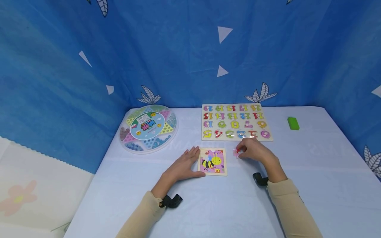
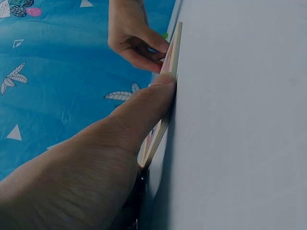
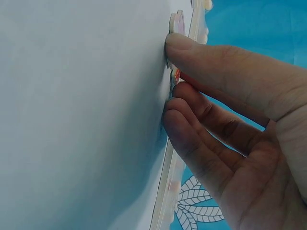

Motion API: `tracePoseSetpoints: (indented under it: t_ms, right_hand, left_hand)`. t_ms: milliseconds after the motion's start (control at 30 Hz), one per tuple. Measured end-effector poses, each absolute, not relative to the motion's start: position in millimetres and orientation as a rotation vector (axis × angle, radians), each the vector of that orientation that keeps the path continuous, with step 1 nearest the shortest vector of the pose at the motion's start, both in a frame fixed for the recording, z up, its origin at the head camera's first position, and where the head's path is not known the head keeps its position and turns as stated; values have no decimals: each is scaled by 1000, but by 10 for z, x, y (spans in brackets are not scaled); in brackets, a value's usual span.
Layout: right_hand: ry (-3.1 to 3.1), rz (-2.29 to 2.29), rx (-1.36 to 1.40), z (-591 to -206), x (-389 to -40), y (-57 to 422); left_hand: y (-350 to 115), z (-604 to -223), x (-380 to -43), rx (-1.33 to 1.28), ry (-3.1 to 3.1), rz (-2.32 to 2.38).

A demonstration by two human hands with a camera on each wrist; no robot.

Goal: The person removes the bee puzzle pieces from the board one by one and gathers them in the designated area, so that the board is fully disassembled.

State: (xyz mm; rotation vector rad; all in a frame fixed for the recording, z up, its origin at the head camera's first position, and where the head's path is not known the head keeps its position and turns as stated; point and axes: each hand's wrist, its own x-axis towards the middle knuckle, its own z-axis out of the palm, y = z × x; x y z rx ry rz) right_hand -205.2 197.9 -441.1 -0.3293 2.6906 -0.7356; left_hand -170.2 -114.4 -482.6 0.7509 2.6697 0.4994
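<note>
A small square wooden bee puzzle (image 1: 212, 162) lies on the table, its bare wood showing at the upper left. Along its left side rests my left hand (image 1: 183, 167), fingers stretched toward the upper corner and thumb along the near edge. The left wrist view shows that thumb (image 2: 144, 103) against the puzzle's rim. To the right of the puzzle, my right hand (image 1: 253, 150) pinches a pink puzzle piece (image 1: 235, 152) with a bit of red on it. Seen from the right wrist, the piece (image 3: 176, 23) is at the thumb, close to the tabletop.
Behind the puzzle lies a wooden number board (image 1: 235, 122). A round checkers game set (image 1: 151, 150) sits at the back left, and a green block (image 1: 293, 123) at the back right. Blue patterned cloth (image 1: 178, 49) hangs behind the white-covered table (image 1: 214, 211).
</note>
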Motion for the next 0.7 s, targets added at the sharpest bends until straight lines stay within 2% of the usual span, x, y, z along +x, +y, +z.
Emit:
tracePoseSetpoints:
  t_ms: [700]
  right_hand:
    - [2687, -726, -320, -4404, -2036, 1992]
  left_hand:
    - [-1146, -4835, -1702, 764, 2674, 508]
